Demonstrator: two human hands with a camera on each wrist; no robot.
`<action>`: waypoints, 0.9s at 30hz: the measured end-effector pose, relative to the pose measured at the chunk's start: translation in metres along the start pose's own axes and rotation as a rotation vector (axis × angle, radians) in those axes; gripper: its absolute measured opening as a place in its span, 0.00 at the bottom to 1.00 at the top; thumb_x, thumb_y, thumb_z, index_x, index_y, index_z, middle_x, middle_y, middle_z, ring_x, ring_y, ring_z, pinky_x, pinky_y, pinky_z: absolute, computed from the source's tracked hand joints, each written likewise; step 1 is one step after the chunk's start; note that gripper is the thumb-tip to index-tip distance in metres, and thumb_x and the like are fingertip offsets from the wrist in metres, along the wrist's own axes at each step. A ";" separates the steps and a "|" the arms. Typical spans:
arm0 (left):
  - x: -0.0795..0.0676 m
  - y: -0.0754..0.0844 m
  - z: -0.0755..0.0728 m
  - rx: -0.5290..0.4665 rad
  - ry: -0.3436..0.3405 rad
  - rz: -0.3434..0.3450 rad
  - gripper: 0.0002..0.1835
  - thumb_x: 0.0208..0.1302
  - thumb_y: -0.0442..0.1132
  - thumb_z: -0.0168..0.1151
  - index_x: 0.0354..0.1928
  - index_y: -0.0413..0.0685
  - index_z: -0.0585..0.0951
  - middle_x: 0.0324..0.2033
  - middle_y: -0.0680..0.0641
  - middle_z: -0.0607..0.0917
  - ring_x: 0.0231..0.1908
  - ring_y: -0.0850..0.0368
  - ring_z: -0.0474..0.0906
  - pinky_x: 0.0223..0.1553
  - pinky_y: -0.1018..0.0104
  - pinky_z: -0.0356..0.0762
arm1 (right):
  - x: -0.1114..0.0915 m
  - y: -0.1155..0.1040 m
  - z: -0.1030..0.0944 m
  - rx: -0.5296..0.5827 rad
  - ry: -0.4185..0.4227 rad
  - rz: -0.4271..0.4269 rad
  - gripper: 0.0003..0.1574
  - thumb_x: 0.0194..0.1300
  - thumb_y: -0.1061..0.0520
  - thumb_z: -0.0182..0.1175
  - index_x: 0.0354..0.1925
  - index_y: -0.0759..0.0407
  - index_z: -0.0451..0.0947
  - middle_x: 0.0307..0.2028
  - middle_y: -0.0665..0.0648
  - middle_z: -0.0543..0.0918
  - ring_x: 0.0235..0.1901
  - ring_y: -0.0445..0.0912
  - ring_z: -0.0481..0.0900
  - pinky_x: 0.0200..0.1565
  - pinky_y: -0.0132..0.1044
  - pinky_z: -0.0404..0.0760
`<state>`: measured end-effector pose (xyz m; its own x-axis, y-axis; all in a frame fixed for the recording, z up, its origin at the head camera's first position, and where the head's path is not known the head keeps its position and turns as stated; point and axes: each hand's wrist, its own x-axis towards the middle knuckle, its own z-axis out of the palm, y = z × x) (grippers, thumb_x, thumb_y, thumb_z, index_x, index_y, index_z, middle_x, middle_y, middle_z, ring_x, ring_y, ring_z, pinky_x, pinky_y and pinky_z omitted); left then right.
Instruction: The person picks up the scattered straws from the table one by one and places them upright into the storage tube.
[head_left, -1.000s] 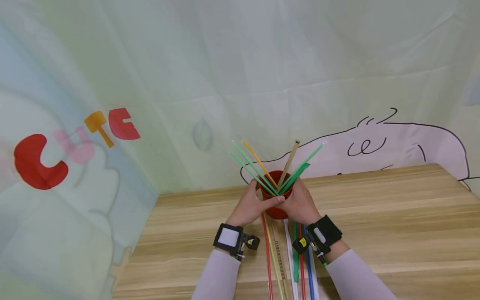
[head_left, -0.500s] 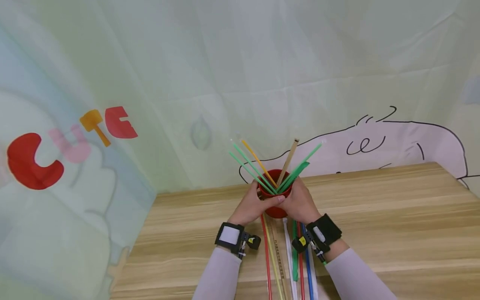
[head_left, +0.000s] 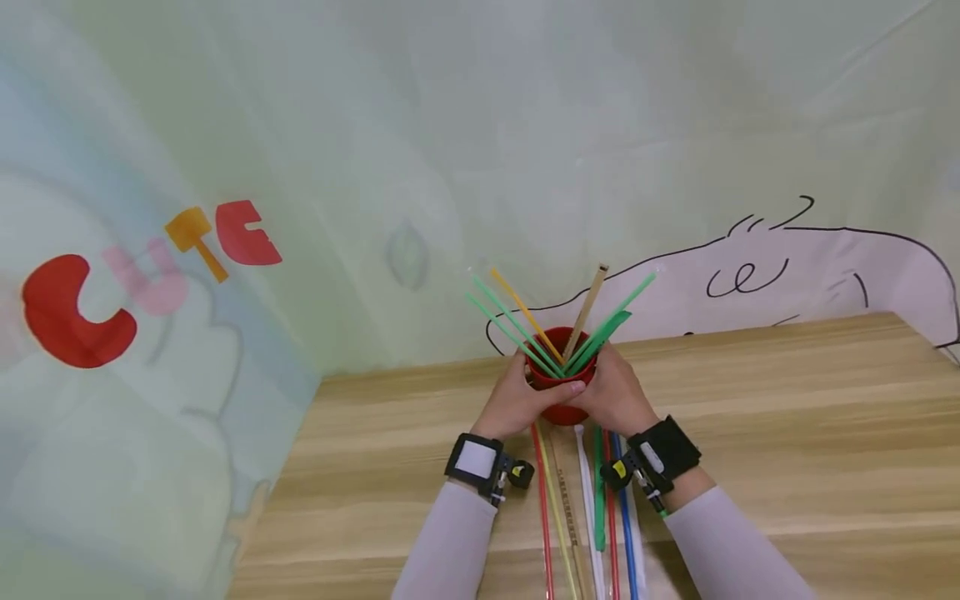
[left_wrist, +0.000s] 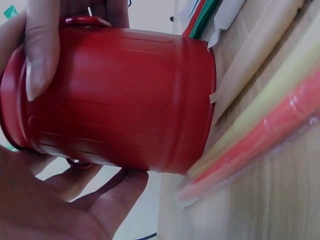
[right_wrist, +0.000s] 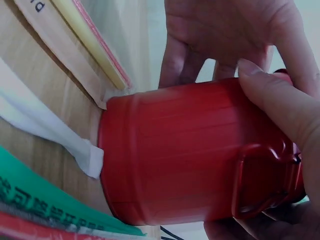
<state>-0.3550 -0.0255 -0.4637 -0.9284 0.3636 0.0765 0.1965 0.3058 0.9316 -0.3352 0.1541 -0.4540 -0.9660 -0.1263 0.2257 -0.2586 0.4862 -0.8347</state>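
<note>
Both hands grip a small red bucket (head_left: 567, 414), which stands upright near the table's back edge. My left hand (head_left: 513, 406) wraps its left side and my right hand (head_left: 617, 392) its right, thumbs crossing in front. Wire handles show on it in the wrist views, such as the red handle (right_wrist: 262, 180). Out of its mouth fan green straws (head_left: 501, 327), an orange straw (head_left: 517, 300), a brown paper-wrapped straw (head_left: 587, 304) and a green wrapped one (head_left: 611, 329). Their lower ends are hidden inside.
On the wooden table (head_left: 765, 433), several straws lie lengthwise before the bucket: red (head_left: 545, 517), yellow (head_left: 558, 508), brown-wrapped (head_left: 570, 521), white-wrapped (head_left: 590, 508), green-wrapped (head_left: 600, 492), and blue (head_left: 628, 533). A printed curtain (head_left: 480, 150) hangs behind the table.
The head view has shifted slightly, so everything appears a little higher and further right. Both hands keep their hold on the bucket, and the straws stay as they were.
</note>
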 end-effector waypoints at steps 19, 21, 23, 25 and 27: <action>0.002 -0.003 0.005 0.018 0.071 0.018 0.42 0.55 0.59 0.79 0.69 0.66 0.71 0.61 0.58 0.80 0.62 0.59 0.76 0.61 0.56 0.79 | -0.001 0.003 -0.010 0.049 -0.117 -0.024 0.52 0.56 0.61 0.78 0.72 0.62 0.61 0.64 0.64 0.77 0.63 0.58 0.76 0.64 0.56 0.77; 0.003 -0.003 0.003 0.020 0.068 0.025 0.41 0.55 0.59 0.79 0.69 0.66 0.71 0.61 0.58 0.80 0.61 0.59 0.77 0.61 0.56 0.80 | -0.003 -0.001 -0.014 0.033 -0.130 -0.025 0.52 0.57 0.60 0.77 0.72 0.62 0.61 0.65 0.65 0.75 0.65 0.60 0.74 0.65 0.59 0.75; 0.003 -0.004 0.004 0.012 0.063 0.032 0.40 0.56 0.59 0.78 0.69 0.65 0.71 0.60 0.58 0.81 0.61 0.59 0.77 0.62 0.56 0.80 | -0.007 -0.006 -0.021 0.008 -0.138 -0.003 0.52 0.58 0.59 0.77 0.73 0.64 0.61 0.68 0.67 0.72 0.68 0.64 0.71 0.65 0.62 0.75; 0.003 -0.004 0.004 0.001 0.057 0.035 0.40 0.57 0.58 0.78 0.69 0.64 0.71 0.61 0.57 0.81 0.62 0.58 0.77 0.62 0.54 0.80 | -0.013 -0.012 -0.029 -0.033 -0.139 0.040 0.54 0.60 0.56 0.75 0.75 0.65 0.58 0.70 0.70 0.69 0.69 0.69 0.69 0.63 0.65 0.76; 0.003 -0.004 0.004 -0.002 0.053 0.029 0.40 0.57 0.58 0.77 0.70 0.63 0.70 0.62 0.56 0.80 0.62 0.56 0.77 0.62 0.52 0.80 | -0.019 -0.019 -0.037 -0.079 -0.139 0.081 0.56 0.62 0.52 0.74 0.76 0.67 0.55 0.70 0.73 0.68 0.67 0.72 0.69 0.59 0.66 0.80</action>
<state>-0.3576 -0.0222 -0.4690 -0.9377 0.3252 0.1223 0.2232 0.2937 0.9295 -0.3114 0.1792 -0.4243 -0.9763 -0.1995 0.0837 -0.1845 0.5654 -0.8039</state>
